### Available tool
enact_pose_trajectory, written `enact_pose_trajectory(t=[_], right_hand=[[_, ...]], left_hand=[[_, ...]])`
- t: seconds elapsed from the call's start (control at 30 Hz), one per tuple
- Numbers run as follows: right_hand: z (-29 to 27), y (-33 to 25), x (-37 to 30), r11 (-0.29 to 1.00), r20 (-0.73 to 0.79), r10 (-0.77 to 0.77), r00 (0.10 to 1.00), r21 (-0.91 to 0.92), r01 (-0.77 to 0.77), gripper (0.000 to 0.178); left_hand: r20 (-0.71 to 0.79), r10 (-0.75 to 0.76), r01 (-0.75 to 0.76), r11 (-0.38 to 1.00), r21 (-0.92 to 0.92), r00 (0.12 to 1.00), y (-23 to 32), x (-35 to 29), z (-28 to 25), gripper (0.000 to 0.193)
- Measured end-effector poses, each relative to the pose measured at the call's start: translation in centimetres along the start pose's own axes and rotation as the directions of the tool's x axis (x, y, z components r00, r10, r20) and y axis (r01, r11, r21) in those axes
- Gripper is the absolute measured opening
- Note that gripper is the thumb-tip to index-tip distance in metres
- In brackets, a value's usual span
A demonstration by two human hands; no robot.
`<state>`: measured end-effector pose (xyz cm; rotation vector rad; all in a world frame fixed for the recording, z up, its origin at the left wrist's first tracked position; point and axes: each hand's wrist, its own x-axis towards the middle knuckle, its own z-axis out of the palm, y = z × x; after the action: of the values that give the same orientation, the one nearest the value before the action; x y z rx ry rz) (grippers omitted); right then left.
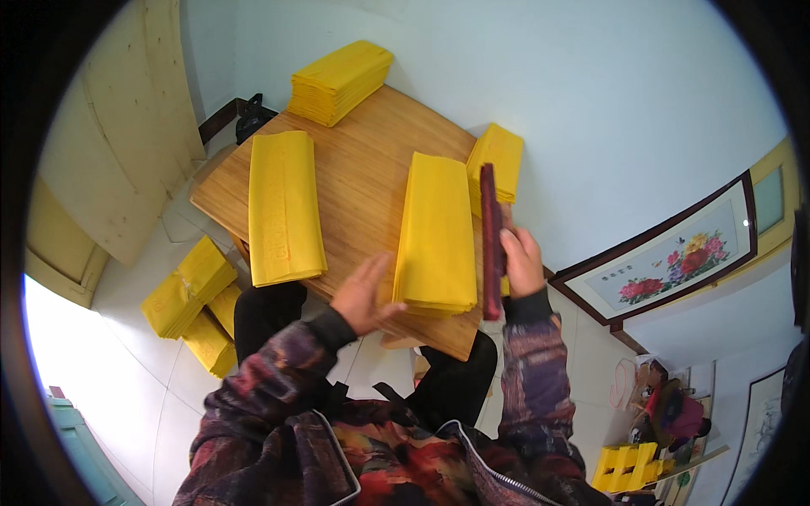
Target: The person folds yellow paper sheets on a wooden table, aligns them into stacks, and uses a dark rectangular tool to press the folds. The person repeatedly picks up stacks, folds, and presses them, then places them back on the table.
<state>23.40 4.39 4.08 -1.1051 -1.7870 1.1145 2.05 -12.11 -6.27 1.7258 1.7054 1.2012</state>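
Observation:
A tall stack of folded yellow paper [434, 236] stands on the wooden table [359, 185] in front of me. My left hand [363, 295] is at its near left corner, fingers stretched and apart, holding nothing. Whether the fingertips touch the paper I cannot tell. To the right of the stack, my right hand [523, 261] grips a long, flat, dark red bar [490, 244], held on edge alongside the paper. On the left of the table lies a thinner folded yellow bundle [285, 207].
More yellow paper stacks stand at the table's far corner [337, 80] and right edge [498, 156]. Several tied yellow bundles [190, 287] lie on the floor at left. A black bag [253, 118] sits behind the table. A framed flower picture [666, 253] leans against the right wall.

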Motion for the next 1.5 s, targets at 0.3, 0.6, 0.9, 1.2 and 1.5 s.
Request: enact_pose_trajectory(t=[0.3, 0.6, 0.9, 1.2, 1.5], right_hand=[[7.7, -1.0, 6.3, 0.525, 0.078, -0.130, 0.988, -0.840, 0.136, 0.034], [10.2, -1.3, 5.4, 0.407, 0.088, -0.002, 0.996, -0.910, 0.081, 0.035], [11.3, -0.6, 4.9, 0.305, 0.134, 0.022, 0.991, -0.945, 0.121, 0.031], [12.4, 2.0, 4.9, 0.247, 0.166, -0.020, 0.986, -0.955, 0.165, 0.030], [11.9, 2.8, 5.1, 0.363, 0.125, -0.045, 0.991, -0.922, 0.133, 0.033]], left_hand=[[-0.068, 0.040, -0.042, 0.999, -0.034, 0.997, -0.6, 1.5, 4.6, 0.101], [-0.089, 0.040, -0.049, 0.993, -0.104, 0.995, -1.2, 1.8, 5.5, 0.101], [-0.088, 0.034, -0.048, 0.987, -0.156, 0.996, -1.5, 1.9, 5.8, 0.101], [-0.086, 0.065, -0.081, 0.978, -0.191, 0.994, -1.7, 1.9, 6.0, 0.100], [-0.058, 0.068, -0.077, 0.985, -0.153, 0.996, -1.7, 1.9, 5.8, 0.099]])
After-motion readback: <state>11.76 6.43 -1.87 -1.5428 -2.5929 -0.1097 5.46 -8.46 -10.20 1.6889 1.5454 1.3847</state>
